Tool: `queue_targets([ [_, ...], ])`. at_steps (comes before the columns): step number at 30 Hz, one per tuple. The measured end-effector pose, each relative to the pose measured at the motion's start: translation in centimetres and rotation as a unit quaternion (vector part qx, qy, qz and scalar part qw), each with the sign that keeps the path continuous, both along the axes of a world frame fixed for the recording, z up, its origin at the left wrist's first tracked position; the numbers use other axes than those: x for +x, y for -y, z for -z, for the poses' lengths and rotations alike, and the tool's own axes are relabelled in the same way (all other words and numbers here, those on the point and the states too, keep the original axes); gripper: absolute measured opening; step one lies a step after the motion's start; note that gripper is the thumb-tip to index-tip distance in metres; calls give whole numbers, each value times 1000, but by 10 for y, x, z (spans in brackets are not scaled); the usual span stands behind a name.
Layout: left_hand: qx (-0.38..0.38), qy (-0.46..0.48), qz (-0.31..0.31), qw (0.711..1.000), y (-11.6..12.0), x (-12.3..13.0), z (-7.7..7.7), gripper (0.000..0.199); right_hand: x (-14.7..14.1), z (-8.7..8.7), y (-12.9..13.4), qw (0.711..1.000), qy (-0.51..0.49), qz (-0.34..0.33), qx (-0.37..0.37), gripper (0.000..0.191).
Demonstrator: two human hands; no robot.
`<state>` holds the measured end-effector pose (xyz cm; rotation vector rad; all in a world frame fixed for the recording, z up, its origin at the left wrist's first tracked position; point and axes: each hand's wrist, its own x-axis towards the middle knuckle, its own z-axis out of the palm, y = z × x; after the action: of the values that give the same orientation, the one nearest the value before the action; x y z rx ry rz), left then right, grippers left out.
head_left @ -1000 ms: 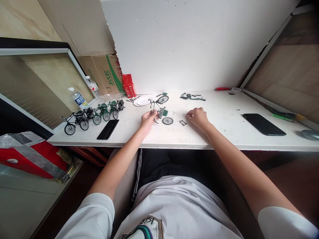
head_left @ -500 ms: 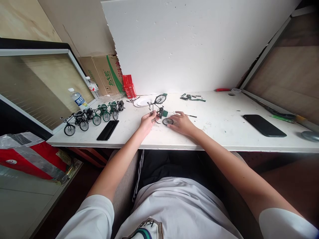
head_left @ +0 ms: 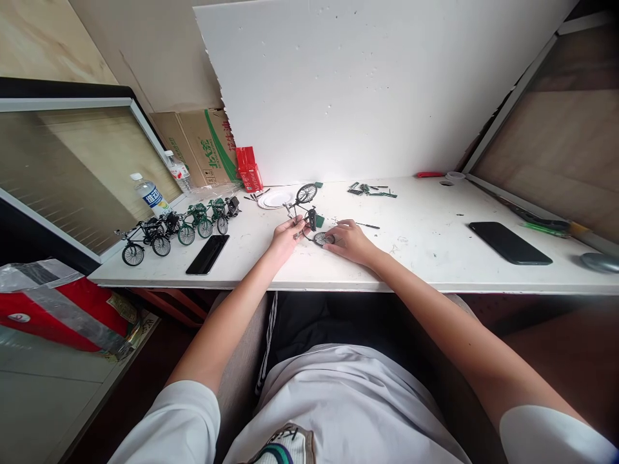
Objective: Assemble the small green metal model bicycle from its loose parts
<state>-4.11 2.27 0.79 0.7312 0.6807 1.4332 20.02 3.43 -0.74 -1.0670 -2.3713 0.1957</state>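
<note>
A miniature black bicycle (head_left: 305, 205) is tipped over on the white table, one wheel (head_left: 306, 193) pointing away from me. My left hand (head_left: 287, 234) is closed around its frame near the middle. Close to my right fingertips is a second small spoked wheel (head_left: 323, 238), at the near end of the bicycle; I cannot tell whether it is joined to the frame. My right hand (head_left: 353, 242) pinches this wheel at its right edge. A small green flat piece (head_left: 320, 222) shows between the two hands.
Several finished-looking miniature bicycles (head_left: 194, 225) stand at the left beside a black phone (head_left: 207, 254). Green and black loose parts (head_left: 371, 189) lie at the back, near a white plate (head_left: 273, 199). A thin dark rod (head_left: 368, 225) and another phone (head_left: 510, 243) lie to the right.
The gap between the small wheel and the near end of the bicycle frame has closed. Both hands keep their hold, and the whole view has shifted slightly.
</note>
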Motion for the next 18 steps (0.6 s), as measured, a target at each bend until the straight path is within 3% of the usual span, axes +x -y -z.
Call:
queue_targets([
  [5,4,-5,-2,1000,-2,-1,3,17,1,0,-1,999,-47,4,-3,62],
  [10,9,-3,-16,1000,-7,-4,7,19,19,-15,-14,991,-90,90,37,36],
  [18,0,11,-39,999,-11,-8,9,21,75,-39,-29,987,-20,73,-142,24],
])
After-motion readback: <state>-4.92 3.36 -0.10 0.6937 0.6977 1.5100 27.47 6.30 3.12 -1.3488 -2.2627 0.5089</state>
